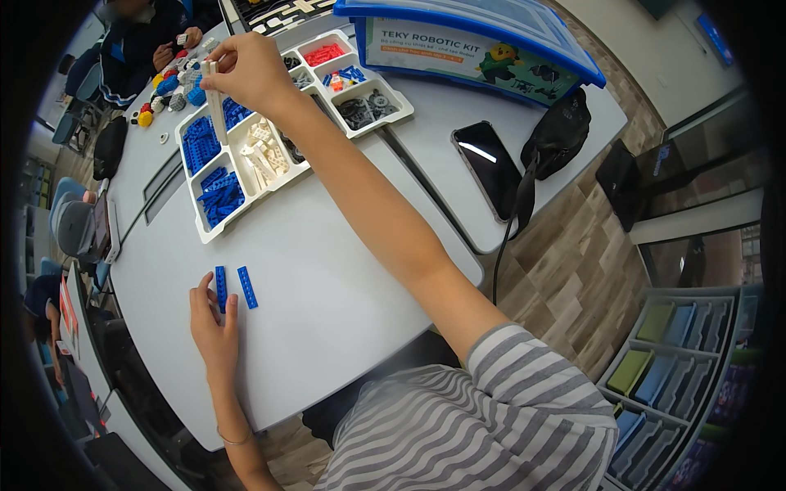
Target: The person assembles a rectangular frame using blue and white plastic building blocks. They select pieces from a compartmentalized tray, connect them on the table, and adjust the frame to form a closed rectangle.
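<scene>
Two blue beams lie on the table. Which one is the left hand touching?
The left blue beam: the left hand has its fingertips on it. The right blue beam lies apart, untouched.

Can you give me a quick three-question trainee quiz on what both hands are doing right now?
1. True or false: the left hand rests flat on the grey table, fingers on a flat blue studded plastic brick.
2. What does the right hand pinch in its grip? A) long cream-white plastic beam B) black phone C) red brick
3. Fill in: the beam hangs above the white compartmented sorting ____.

Key: 1 true; 2 A; 3 tray
</scene>
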`<control>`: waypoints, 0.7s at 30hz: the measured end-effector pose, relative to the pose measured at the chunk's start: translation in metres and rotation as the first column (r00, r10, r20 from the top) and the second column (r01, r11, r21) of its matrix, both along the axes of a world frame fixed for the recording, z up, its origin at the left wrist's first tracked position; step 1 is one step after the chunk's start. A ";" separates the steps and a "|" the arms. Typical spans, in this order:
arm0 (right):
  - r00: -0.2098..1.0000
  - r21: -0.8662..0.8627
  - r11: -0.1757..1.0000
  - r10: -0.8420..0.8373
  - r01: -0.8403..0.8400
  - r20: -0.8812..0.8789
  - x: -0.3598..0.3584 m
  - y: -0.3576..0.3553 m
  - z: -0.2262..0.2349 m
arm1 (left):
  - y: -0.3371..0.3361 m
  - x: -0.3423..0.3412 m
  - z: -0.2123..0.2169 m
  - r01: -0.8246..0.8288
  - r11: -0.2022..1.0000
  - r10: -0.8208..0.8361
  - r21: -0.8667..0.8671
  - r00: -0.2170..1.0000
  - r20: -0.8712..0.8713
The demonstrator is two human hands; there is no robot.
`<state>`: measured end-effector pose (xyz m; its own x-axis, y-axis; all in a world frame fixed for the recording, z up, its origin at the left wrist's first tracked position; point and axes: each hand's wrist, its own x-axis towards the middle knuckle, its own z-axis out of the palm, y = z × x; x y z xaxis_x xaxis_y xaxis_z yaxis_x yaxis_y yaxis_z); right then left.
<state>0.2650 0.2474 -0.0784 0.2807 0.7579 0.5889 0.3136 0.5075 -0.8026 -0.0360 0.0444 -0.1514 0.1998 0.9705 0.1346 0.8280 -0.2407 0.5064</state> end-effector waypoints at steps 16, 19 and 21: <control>0.814 -0.075 0.833 0.511 -0.548 -0.276 0.019 -0.040 0.053 | 0.007 0.060 -0.002 0.422 0.899 -0.399 0.118 0.899 -0.180; 0.824 -0.139 0.822 0.515 -0.553 -0.235 0.015 -0.050 0.060 | 0.015 0.054 0.004 0.402 0.902 -0.398 0.157 0.916 -0.060; 0.835 -0.152 0.822 0.532 -0.549 -0.141 0.005 -0.052 0.061 | 0.018 0.045 0.010 0.275 0.952 -0.292 0.133 0.947 0.133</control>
